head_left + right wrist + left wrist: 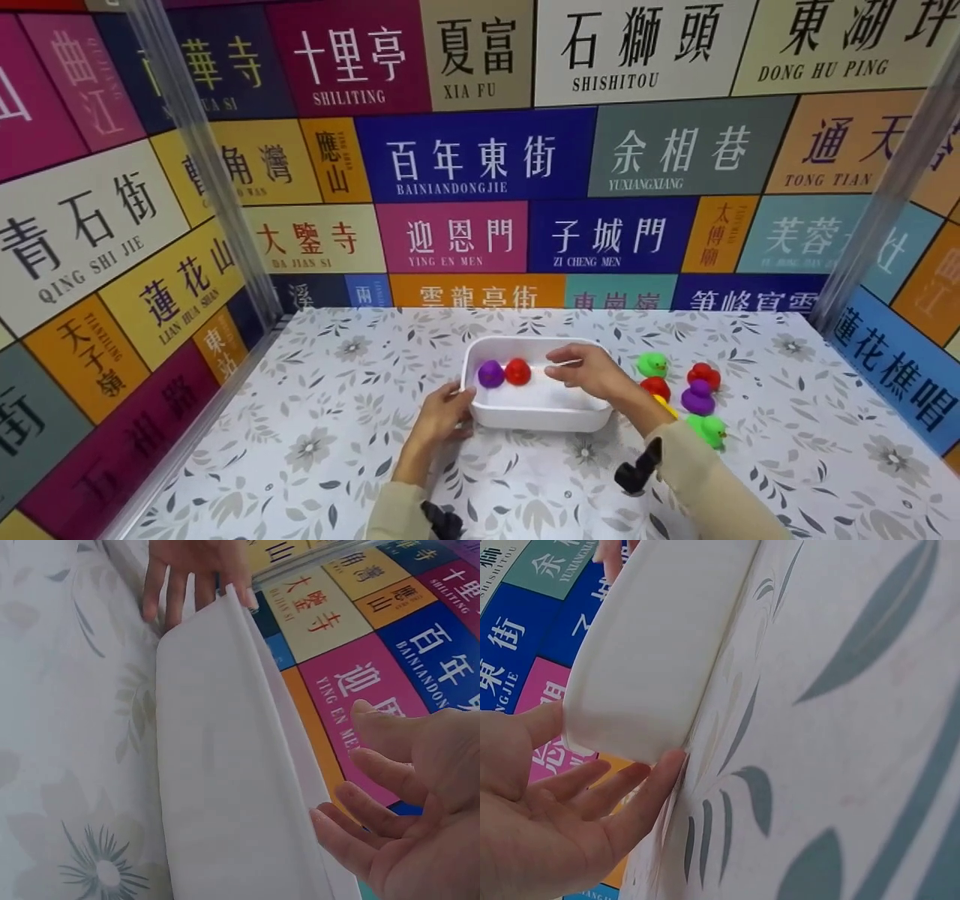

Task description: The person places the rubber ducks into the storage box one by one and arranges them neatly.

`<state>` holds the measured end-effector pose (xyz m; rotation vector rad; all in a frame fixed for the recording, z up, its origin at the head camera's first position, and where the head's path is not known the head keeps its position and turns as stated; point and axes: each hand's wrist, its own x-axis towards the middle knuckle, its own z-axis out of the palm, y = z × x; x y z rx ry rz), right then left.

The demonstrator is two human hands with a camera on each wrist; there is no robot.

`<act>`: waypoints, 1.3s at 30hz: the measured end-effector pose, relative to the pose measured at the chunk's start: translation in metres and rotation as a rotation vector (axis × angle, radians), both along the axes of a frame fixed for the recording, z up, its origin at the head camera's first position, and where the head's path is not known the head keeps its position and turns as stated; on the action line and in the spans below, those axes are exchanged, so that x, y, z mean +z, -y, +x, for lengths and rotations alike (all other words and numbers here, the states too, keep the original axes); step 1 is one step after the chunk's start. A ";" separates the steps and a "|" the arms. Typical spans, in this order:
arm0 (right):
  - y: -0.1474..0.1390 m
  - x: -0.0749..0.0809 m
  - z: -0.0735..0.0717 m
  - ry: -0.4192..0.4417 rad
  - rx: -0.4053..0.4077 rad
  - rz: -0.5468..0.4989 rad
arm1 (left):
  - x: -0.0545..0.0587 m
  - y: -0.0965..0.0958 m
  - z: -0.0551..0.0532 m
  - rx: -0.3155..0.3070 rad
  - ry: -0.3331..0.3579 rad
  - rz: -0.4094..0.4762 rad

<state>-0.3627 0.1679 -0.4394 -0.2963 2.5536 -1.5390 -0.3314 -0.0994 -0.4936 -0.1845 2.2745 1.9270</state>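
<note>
A white plastic box [540, 418] stands on the table with a purple rubber duck [491, 373] and a red rubber duck [517, 372] inside, at its left end. My left hand [445, 412] holds that end; its thumb lies at the rim and the fingers are against the outer wall. Over the box's right half is my right hand [592, 371], fingers loosely bent and apart, holding nothing. In the right wrist view, the right hand [409, 802] is beside the box's long rim. The ducks are hidden from both wrist views.
Right of the box are several more ducks: green [652, 364], red [703, 376], purple [698, 399] and another green [708, 431]. Red [655, 387] and yellow ones are partly covered by my right arm. Printed panels surround the table [315, 450], which has a leaf-patterned cover.
</note>
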 end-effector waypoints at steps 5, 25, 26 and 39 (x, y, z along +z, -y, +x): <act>-0.021 0.011 0.016 0.018 -0.013 -0.140 | 0.003 -0.001 0.002 0.007 0.001 0.050; -0.149 0.014 0.051 0.065 -0.031 -0.080 | 0.002 -0.005 0.003 0.047 0.007 0.140; -0.154 0.013 0.051 0.067 -0.041 -0.064 | 0.002 -0.006 0.002 0.047 -0.001 0.141; -0.213 -0.004 0.059 0.014 0.011 -0.079 | 0.002 -0.004 0.004 0.003 -0.047 0.208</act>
